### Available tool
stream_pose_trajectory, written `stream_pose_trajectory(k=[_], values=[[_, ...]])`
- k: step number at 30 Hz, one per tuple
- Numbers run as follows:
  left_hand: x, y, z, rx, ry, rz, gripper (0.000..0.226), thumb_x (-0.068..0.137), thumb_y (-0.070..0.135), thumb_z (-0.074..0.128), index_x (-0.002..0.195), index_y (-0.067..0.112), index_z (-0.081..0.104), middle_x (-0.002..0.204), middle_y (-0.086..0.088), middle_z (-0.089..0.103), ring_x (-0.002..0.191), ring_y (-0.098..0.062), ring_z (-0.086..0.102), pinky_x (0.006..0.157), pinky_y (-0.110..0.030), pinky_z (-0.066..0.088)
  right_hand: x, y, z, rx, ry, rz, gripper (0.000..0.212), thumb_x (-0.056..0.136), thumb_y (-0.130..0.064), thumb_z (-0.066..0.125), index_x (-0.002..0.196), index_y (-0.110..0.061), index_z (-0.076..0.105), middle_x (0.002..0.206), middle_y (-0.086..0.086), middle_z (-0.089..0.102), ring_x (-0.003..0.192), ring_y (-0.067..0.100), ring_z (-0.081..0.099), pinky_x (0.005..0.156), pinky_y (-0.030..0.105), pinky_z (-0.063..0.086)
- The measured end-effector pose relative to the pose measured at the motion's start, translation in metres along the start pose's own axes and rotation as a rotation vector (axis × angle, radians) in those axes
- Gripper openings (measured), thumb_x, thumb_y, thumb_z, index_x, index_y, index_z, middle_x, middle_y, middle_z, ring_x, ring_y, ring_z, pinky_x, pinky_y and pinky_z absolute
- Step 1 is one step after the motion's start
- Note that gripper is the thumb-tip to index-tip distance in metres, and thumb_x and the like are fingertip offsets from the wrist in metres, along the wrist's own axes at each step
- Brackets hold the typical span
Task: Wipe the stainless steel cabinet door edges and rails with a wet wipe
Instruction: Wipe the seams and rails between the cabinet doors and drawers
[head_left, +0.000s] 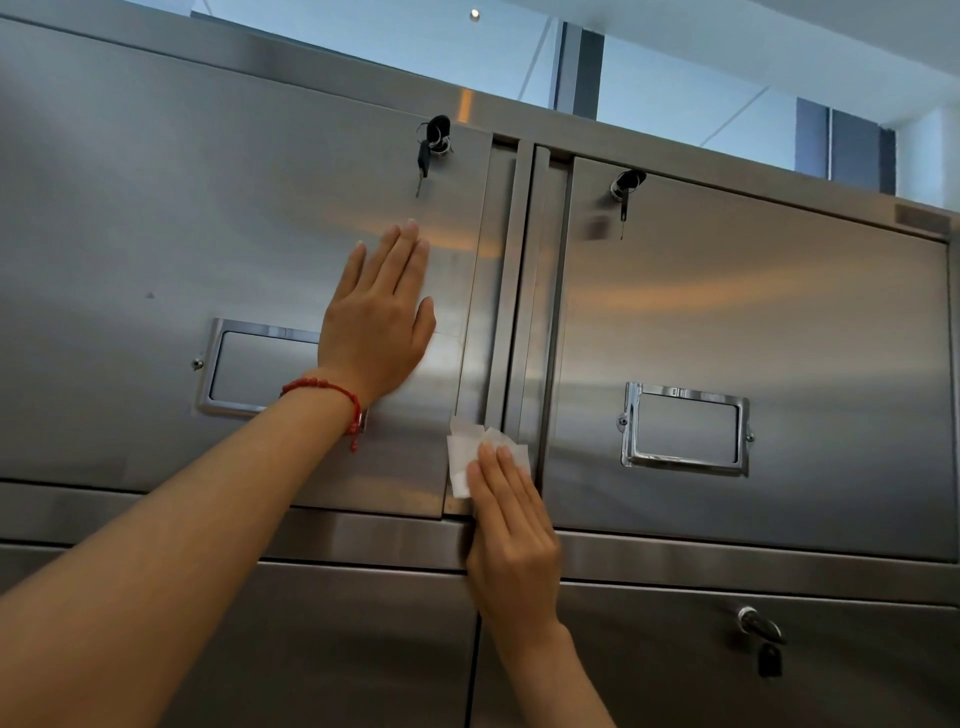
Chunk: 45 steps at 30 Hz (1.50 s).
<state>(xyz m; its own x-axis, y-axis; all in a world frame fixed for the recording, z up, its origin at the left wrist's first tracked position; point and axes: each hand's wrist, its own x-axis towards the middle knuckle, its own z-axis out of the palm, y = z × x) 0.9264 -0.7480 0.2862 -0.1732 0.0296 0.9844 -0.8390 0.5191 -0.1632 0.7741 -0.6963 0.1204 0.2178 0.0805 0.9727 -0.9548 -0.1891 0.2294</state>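
A stainless steel cabinet fills the view, seen from below. My left hand lies flat with straight fingers on the upper left door, near its right edge. My right hand presses a white wet wipe with straight fingers against the vertical rail between the two upper doors, low down near the doors' bottom corner. The upper right door is closed.
Keys hang in the left door lock and the right door lock. Each door carries a chrome label frame. A horizontal rail separates lower doors, one with a lock. Windows and ceiling show above.
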Motion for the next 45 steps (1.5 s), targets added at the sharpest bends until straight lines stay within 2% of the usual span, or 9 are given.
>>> stream_pose_trajectory(k=[12, 17, 20, 23, 26, 40, 45], values=[[0.0, 0.0, -0.001, -0.006, 0.006, 0.002, 0.057, 0.094, 0.028, 0.026, 0.144, 0.002, 0.027, 0.152, -0.016, 0.023, 0.142, -0.026, 0.017, 0.117, -0.042, 0.01, -0.004, -0.002, -0.001, 0.002, 0.002, 0.009, 0.05, 0.061, 0.007, 0.084, 0.108, 0.003, 0.067, 0.119, 0.018, 0.062, 0.115, 0.03, 0.057, 0.094, 0.044, 0.049], [0.0, 0.0, -0.001, -0.007, 0.006, 0.0, 0.057, 0.093, 0.029, 0.025, 0.144, 0.002, 0.027, 0.152, -0.016, 0.023, 0.142, -0.027, 0.017, 0.117, -0.042, 0.01, 0.001, -0.001, -0.001, -0.004, 0.033, -0.009, 0.033, 0.076, 0.001, 0.071, 0.109, 0.002, 0.067, 0.12, 0.017, 0.06, 0.115, 0.03, 0.057, 0.094, 0.044, 0.049], [0.0, 0.0, -0.001, -0.01, 0.001, 0.001, 0.057, 0.093, 0.029, 0.025, 0.144, 0.002, 0.027, 0.152, -0.016, 0.022, 0.142, -0.026, 0.017, 0.117, -0.042, 0.01, 0.008, -0.002, 0.0, -0.001, 0.024, 0.019, 0.043, 0.067, 0.005, 0.08, 0.109, 0.004, 0.067, 0.119, 0.019, 0.062, 0.115, 0.031, 0.057, 0.092, 0.046, 0.05], [0.0, 0.0, -0.001, -0.009, -0.004, 0.001, 0.057, 0.094, 0.029, 0.025, 0.144, 0.002, 0.026, 0.152, -0.015, 0.021, 0.142, -0.026, 0.015, 0.117, -0.042, 0.009, -0.002, -0.003, 0.0, 0.003, 0.018, 0.013, 0.041, 0.069, 0.006, 0.078, 0.109, 0.004, 0.067, 0.12, 0.018, 0.06, 0.115, 0.031, 0.057, 0.091, 0.046, 0.051], [0.0, 0.0, -0.001, -0.009, -0.002, 0.002, 0.057, 0.093, 0.028, 0.026, 0.144, 0.002, 0.026, 0.152, -0.016, 0.021, 0.142, -0.026, 0.016, 0.117, -0.041, 0.009, -0.009, -0.004, -0.003, 0.016, -0.022, 0.012, 0.052, 0.06, 0.008, 0.085, 0.108, 0.003, 0.067, 0.119, 0.018, 0.062, 0.115, 0.03, 0.057, 0.093, 0.045, 0.05], [-0.001, 0.0, -0.001, -0.009, -0.009, 0.003, 0.059, 0.093, 0.031, 0.021, 0.144, 0.002, 0.025, 0.152, -0.016, 0.021, 0.142, -0.026, 0.016, 0.117, -0.042, 0.009, 0.004, -0.004, -0.004, 0.009, -0.04, 0.016, 0.053, 0.058, 0.009, 0.085, 0.107, 0.003, 0.068, 0.118, 0.018, 0.062, 0.113, 0.031, 0.058, 0.09, 0.046, 0.052], [0.0, 0.0, -0.001, -0.018, -0.003, 0.006, 0.057, 0.094, 0.028, 0.025, 0.144, 0.002, 0.026, 0.152, -0.016, 0.023, 0.142, -0.026, 0.017, 0.117, -0.042, 0.009, 0.011, -0.004, -0.003, 0.004, -0.037, 0.037, 0.052, 0.059, 0.01, 0.084, 0.108, 0.003, 0.068, 0.119, 0.018, 0.062, 0.114, 0.032, 0.057, 0.088, 0.047, 0.052]])
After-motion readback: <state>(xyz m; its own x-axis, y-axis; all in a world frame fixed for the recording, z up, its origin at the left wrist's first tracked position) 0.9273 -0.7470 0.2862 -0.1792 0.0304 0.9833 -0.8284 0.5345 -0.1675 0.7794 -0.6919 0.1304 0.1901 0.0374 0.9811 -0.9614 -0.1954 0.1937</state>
